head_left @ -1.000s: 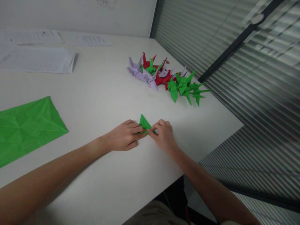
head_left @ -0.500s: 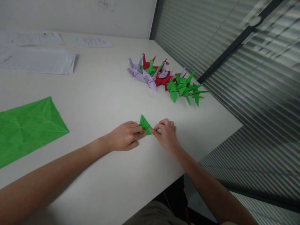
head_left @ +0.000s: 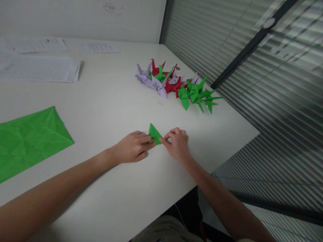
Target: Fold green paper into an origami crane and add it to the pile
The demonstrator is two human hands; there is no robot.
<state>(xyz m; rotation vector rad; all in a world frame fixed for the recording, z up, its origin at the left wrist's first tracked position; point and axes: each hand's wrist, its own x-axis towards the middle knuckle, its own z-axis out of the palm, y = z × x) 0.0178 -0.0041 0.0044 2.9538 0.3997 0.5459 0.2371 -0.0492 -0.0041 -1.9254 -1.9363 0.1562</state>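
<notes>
A small green folded paper (head_left: 154, 131) lies on the white table, its pointed tip facing away from me. My left hand (head_left: 134, 146) presses on its left side, the fingertips covering its lower left part. My right hand (head_left: 177, 144) pinches its right corner between thumb and index finger, with the other fingers curled. Both hands rest low at the tabletop. Part of the folded paper is hidden beneath the left fingers.
A creased green sheet (head_left: 32, 141) lies at the left. Folded paper cranes in purple (head_left: 159, 86), red (head_left: 172, 86) and green (head_left: 194, 92) are heaped at the back right. Printed papers (head_left: 40, 69) lie at the far left. Window blinds (head_left: 272, 111) border the table's right edge (head_left: 239, 117).
The view has shifted slightly. Both hands keep their hold on the green folded paper, and the right thumb sits marginally farther in over its corner.
</notes>
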